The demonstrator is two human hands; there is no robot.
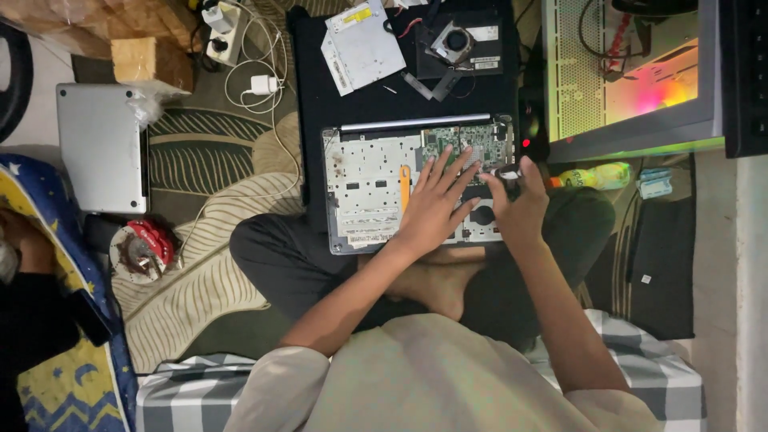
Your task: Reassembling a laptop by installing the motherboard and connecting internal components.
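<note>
An opened laptop chassis (364, 188) lies across my crossed legs, its inner frame and green circuit board (468, 142) bared. My left hand (436, 200) rests flat on the chassis with fingers spread, fingertips at the board's edge. My right hand (520, 200) is closed around a dark-handled tool (510, 171), held at the chassis's right edge. An orange pry tool (405, 186) lies on the frame just left of my left hand.
On the black mat (320, 88) behind sit a removed optical drive (364, 44), a cooling fan (456, 40) and loose parts. A closed silver laptop (100, 148) lies left, a charger with white cable (262, 84), a lit computer case (632, 72) right, a bottle (596, 176).
</note>
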